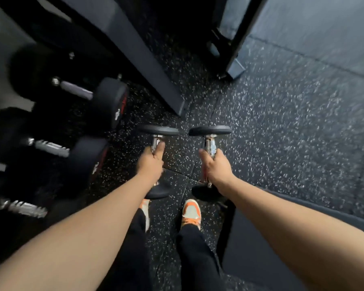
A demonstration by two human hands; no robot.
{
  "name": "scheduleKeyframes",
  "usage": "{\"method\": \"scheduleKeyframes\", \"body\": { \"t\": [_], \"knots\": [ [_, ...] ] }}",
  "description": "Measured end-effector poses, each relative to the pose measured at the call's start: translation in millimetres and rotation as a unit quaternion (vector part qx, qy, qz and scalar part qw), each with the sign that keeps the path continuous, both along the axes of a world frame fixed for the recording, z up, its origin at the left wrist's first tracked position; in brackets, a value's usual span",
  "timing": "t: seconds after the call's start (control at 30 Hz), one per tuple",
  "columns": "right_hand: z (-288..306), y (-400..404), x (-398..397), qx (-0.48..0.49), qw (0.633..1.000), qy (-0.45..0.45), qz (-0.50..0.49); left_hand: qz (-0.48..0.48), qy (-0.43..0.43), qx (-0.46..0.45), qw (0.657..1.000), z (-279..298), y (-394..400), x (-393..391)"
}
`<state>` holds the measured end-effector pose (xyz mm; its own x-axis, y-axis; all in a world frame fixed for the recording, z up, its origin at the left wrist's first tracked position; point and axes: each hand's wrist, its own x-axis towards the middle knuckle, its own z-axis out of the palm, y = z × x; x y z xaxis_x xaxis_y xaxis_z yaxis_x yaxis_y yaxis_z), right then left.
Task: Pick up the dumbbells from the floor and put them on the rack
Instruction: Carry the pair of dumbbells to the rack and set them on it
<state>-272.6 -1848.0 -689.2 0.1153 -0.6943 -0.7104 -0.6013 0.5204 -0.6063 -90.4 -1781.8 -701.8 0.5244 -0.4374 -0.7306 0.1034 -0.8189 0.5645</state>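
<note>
While both arms reach forward and down, the left hand (pixel 150 164) is clenched round the chrome handle of a small black-headed dumbbell (pixel 158 130), and the right hand (pixel 216 166) grips the handle of its matching twin (pixel 210 130). Both weights hang side by side, apart, above the black speckled rubber floor (pixel 282 122) (off it, as far as the blur shows), just ahead of orange-and-white trainers (pixel 191 211). Larger black dumbbells (pixel 111 101) rest on the dark rack (pixel 122 38) at the left edge.
</note>
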Motion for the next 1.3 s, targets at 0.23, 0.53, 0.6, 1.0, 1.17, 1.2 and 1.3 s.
{"method": "scheduleKeyframes", "body": {
  "t": [0.23,0.53,0.6,1.0,1.17,1.2,1.3],
  "knots": [
    [130,8,35,-0.030,0.993,-0.038,0.109,0.139,-0.025,-0.076,0.987,124,72,19],
    [233,103,144,-0.082,0.942,-0.066,0.320,0.325,-0.077,-0.145,0.931,226,222,51],
    [249,139,167,-0.089,0.925,-0.084,0.360,0.360,-0.089,-0.157,0.916,243,264,55],
    [335,468,223,-0.057,0.776,-0.145,0.611,0.631,-0.131,-0.226,0.730,336,618,6],
    [360,602,215,-0.035,0.722,-0.173,0.669,0.691,-0.166,-0.215,0.670,360,757,-43],
    [364,628,215,-0.023,0.715,-0.182,0.674,0.705,-0.172,-0.210,0.655,365,782,-51],
    [378,697,216,-0.007,0.691,-0.197,0.695,0.740,-0.188,-0.197,0.615,378,845,-74]
  ]
}}
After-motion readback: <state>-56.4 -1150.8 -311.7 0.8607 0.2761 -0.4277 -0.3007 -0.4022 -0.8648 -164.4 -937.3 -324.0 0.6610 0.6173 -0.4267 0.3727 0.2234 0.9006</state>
